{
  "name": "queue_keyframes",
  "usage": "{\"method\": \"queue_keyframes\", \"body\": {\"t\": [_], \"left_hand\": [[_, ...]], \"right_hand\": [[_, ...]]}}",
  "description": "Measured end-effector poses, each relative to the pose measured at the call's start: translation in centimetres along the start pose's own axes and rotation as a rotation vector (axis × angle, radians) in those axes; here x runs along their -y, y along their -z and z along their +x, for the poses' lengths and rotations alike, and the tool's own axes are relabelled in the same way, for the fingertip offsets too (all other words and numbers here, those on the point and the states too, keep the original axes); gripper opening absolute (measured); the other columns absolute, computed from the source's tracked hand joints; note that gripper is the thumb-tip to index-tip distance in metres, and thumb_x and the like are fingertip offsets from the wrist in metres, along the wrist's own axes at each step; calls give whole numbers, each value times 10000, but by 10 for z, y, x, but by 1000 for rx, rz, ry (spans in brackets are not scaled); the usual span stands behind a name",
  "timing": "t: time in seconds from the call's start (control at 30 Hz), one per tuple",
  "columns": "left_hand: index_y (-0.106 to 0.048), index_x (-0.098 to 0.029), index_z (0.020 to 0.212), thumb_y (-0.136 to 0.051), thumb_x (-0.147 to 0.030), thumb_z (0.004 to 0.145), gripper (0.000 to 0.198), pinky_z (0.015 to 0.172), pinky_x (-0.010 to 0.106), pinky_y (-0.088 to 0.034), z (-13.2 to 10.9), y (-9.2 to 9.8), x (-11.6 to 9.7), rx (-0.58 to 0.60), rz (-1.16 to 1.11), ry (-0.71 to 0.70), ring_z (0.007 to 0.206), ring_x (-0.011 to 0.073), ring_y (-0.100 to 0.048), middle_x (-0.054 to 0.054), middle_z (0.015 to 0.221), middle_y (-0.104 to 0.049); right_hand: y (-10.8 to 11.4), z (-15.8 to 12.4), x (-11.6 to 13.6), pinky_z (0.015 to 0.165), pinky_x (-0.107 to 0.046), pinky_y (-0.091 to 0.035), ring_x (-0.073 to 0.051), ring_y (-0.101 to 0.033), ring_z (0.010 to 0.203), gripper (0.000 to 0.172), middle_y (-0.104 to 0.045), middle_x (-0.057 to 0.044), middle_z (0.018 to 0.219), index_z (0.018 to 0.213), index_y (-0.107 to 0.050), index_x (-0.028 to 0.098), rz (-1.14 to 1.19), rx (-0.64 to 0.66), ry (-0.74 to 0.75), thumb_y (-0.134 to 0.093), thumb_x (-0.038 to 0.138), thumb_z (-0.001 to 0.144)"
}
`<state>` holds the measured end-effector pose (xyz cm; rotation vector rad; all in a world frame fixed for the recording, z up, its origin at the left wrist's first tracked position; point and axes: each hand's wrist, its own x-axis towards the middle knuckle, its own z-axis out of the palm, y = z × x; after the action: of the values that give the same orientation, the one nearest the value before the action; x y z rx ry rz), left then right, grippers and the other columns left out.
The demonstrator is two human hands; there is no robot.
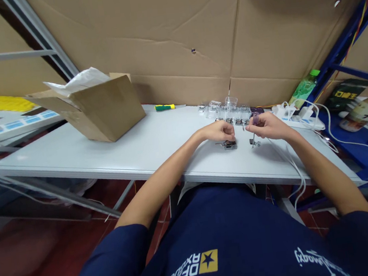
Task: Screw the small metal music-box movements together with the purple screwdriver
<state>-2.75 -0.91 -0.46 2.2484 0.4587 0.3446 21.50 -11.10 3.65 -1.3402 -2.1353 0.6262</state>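
My left hand [219,131] is closed, fingertips pressed on a small dark and metal part [229,145] that rests on the table. What exactly the part is cannot be made out at this size. In my right hand [268,126] is a thin screwdriver [253,137] with a purple handle, its shaft pointing down at the tabletop. Around its tip lie several small loose metal pieces [257,143], perhaps touching it. Just beyond both hands stands a cluster of small clear plastic boxes [232,110] with little parts in them.
A cardboard box [113,108] with white plastic sticking out stands on the grey table [72,156] at left. A green-and-yellow screwdriver [166,107] lies near the cardboard wall. White cables and a power strip [302,120] sit at right, by a green bottle [305,87].
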Motion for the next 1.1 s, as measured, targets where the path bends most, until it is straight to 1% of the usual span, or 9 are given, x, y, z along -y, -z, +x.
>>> {"method": "queue_keyframes", "body": {"t": [0.13,0.23,0.33,0.5,0.6,0.73,0.93,1.03,1.1], "left_hand": [[-756,-134,886,-716,-304,787,200,722,266,-477,0,-2,-8,-26,9,-33,747,133,-649,44,831,-750],[-783,-141,954,-707,-295,781,244,763,279,-503,0,-6,-13,-10,12,-40,821,157,-689,70,936,-780],[-795,-155,980,-732,-308,747,286,777,283,-513,1,-10,-16,12,20,-42,852,167,-702,75,1001,-789],[-794,-166,962,-745,-344,732,295,802,300,-517,2,-13,-16,8,40,-53,885,182,-702,66,1016,-789],[-791,-168,934,-741,-352,734,276,808,308,-511,1,-12,-17,-1,53,-59,900,189,-701,67,1015,-788],[-793,-173,943,-737,-359,736,284,813,316,-505,0,-12,-17,-5,64,-52,906,193,-704,71,1015,-788],[-788,-168,956,-736,-313,723,280,812,324,-499,1,-9,-13,-33,72,-48,913,197,-701,74,1025,-788],[-788,-160,951,-737,-302,720,275,810,329,-496,0,-8,-13,-49,72,-46,898,199,-698,71,993,-787],[-790,-159,946,-732,-303,732,264,809,330,-497,-1,-8,-13,-53,68,-47,882,195,-698,65,966,-787]], "right_hand": [[-7,0,4,501,-277,-383,-110,-503,482,330,-571,26,518,786,-654,196,104,-32,13,-651,498,919],[-11,1,5,501,-272,-398,-108,-522,488,313,-598,16,540,817,-671,188,161,-58,30,-684,488,907],[-12,2,4,508,-271,-420,-109,-543,501,318,-610,11,568,816,-673,185,206,-91,46,-703,491,900],[-13,2,4,509,-273,-433,-112,-557,509,322,-611,13,579,815,-678,187,249,-151,77,-715,493,905],[-13,2,4,511,-276,-437,-116,-567,516,315,-623,7,584,814,-684,187,255,-166,87,-712,484,914],[-13,2,4,508,-278,-440,-120,-577,521,296,-637,1,592,822,-697,186,249,-171,92,-739,468,900],[-12,2,5,510,-275,-450,-118,-583,515,300,-638,-1,586,807,-691,180,236,-193,98,-721,459,914],[-13,3,4,505,-275,-452,-119,-586,513,310,-637,-2,590,807,-690,179,229,-212,101,-719,469,911],[-14,4,4,500,-276,-455,-124,-593,511,305,-639,1,594,845,-688,184,227,-221,100,-725,482,901]]}}
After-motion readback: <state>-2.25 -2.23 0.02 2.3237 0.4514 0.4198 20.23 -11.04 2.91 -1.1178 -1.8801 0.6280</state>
